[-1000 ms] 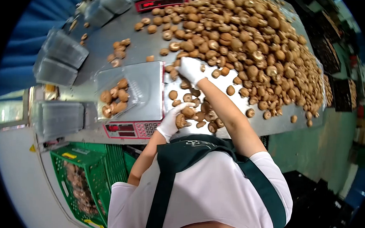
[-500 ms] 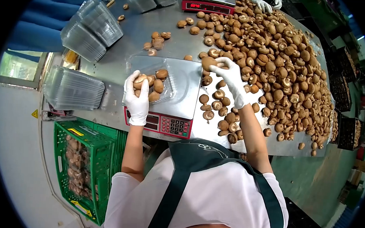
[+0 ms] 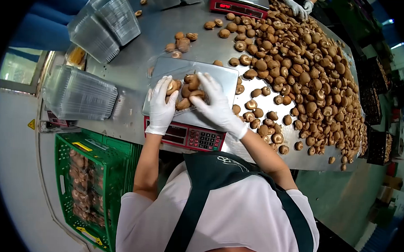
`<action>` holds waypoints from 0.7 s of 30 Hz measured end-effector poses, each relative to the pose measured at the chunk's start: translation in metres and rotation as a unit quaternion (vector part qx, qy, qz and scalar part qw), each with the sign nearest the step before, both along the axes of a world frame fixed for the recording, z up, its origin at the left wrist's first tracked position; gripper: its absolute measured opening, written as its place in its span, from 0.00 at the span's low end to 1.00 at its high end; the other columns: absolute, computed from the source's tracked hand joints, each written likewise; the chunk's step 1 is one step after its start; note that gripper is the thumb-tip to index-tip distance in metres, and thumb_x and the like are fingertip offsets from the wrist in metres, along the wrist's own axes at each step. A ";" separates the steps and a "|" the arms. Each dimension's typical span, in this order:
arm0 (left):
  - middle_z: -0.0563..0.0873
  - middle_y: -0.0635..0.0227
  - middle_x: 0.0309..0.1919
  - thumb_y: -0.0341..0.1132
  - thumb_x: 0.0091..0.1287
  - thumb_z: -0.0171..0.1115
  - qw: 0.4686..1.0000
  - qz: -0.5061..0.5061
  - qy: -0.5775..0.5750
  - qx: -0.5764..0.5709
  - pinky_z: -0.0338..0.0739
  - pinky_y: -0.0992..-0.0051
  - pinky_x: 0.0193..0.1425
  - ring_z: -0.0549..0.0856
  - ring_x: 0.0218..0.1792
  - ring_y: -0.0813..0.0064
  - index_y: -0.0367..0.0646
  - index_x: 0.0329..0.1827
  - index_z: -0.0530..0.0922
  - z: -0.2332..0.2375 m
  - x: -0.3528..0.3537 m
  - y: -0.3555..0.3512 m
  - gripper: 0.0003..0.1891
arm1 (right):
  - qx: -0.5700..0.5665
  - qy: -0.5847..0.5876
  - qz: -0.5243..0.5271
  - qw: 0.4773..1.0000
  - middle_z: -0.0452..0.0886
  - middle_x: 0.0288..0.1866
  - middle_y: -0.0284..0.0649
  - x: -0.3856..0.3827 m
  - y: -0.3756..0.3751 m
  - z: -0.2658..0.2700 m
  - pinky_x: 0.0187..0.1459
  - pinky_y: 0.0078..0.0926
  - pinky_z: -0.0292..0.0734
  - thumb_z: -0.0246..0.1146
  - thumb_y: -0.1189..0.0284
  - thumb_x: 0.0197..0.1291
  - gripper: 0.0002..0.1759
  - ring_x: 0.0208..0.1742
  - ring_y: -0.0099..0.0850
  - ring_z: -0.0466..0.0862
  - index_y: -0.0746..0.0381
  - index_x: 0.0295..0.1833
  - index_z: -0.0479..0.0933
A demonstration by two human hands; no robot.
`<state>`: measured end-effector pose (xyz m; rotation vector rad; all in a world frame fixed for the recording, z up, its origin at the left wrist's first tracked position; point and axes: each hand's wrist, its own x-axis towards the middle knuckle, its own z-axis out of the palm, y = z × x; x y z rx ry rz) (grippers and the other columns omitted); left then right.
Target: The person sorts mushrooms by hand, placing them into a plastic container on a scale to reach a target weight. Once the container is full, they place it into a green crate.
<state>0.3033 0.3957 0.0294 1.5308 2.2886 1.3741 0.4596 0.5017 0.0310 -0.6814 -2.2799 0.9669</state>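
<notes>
A clear plastic tray [image 3: 179, 107] of brown mushrooms sits on the steel platform of a red-framed scale [image 3: 183, 135]. At the tray's left side, my gloved left hand [image 3: 161, 109] has its fingers curled around a pale-sided mushroom [image 3: 171, 87]. My gloved right hand [image 3: 217, 109] reaches over the tray from the right, fingers and thumb spread and touching mushrooms [image 3: 193, 83] inside. These hands hide part of the tray.
A large mushroom heap [image 3: 314, 81] covers the right side of the steel table [image 3: 138, 36]. Stacked clear trays [image 3: 82, 94] stand at left. Another person's gloved hands [image 3: 297, 8] are at the far side, near a second scale [image 3: 239, 8]. A green crate [image 3: 89, 184] is below left.
My right hand has moved left from the pile's edge, with a mushroom, to the tray. My left hand remains at the tray's left side. The view has shifted slightly.
</notes>
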 end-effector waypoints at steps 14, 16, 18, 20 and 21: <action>0.79 0.62 0.51 0.47 0.74 0.44 0.889 0.045 -0.423 0.169 0.71 0.70 0.56 0.80 0.51 0.69 0.38 0.60 0.71 0.040 -0.050 -0.026 0.23 | -0.020 -0.006 -0.055 0.998 0.84 0.36 0.42 0.036 0.061 0.009 0.40 0.25 0.77 0.64 0.69 0.56 0.12 0.38 0.32 0.83 0.58 0.47 0.81; 0.79 0.62 0.51 0.47 0.73 0.45 0.887 0.045 -0.428 0.166 0.71 0.70 0.56 0.80 0.51 0.69 0.38 0.60 0.71 0.040 -0.049 -0.028 0.23 | 0.080 -0.004 -0.005 0.997 0.83 0.39 0.37 0.015 0.079 0.011 0.43 0.29 0.77 0.65 0.70 0.54 0.10 0.40 0.35 0.82 0.54 0.43 0.83; 0.79 0.62 0.51 0.48 0.73 0.45 0.885 0.046 -0.433 0.164 0.72 0.70 0.56 0.80 0.51 0.69 0.38 0.60 0.71 0.041 -0.047 -0.029 0.23 | 0.128 -0.019 0.027 0.991 0.83 0.42 0.35 -0.004 0.094 0.021 0.44 0.30 0.77 0.65 0.69 0.53 0.10 0.41 0.35 0.81 0.54 0.42 0.83; 0.79 0.61 0.51 0.48 0.73 0.46 0.889 0.053 -0.428 0.156 0.72 0.71 0.56 0.80 0.51 0.68 0.37 0.59 0.71 0.042 -0.045 -0.030 0.23 | 0.209 -0.076 0.133 0.966 0.82 0.50 0.39 -0.025 0.105 0.024 0.47 0.31 0.77 0.65 0.67 0.53 0.13 0.47 0.40 0.81 0.51 0.46 0.82; 0.79 0.61 0.51 0.48 0.73 0.46 0.889 0.057 -0.428 0.156 0.72 0.71 0.56 0.80 0.51 0.68 0.37 0.59 0.71 0.043 -0.045 -0.030 0.23 | 0.207 -0.076 0.138 0.966 0.82 0.50 0.39 -0.035 0.109 0.023 0.47 0.31 0.77 0.65 0.67 0.53 0.13 0.47 0.40 0.81 0.51 0.46 0.82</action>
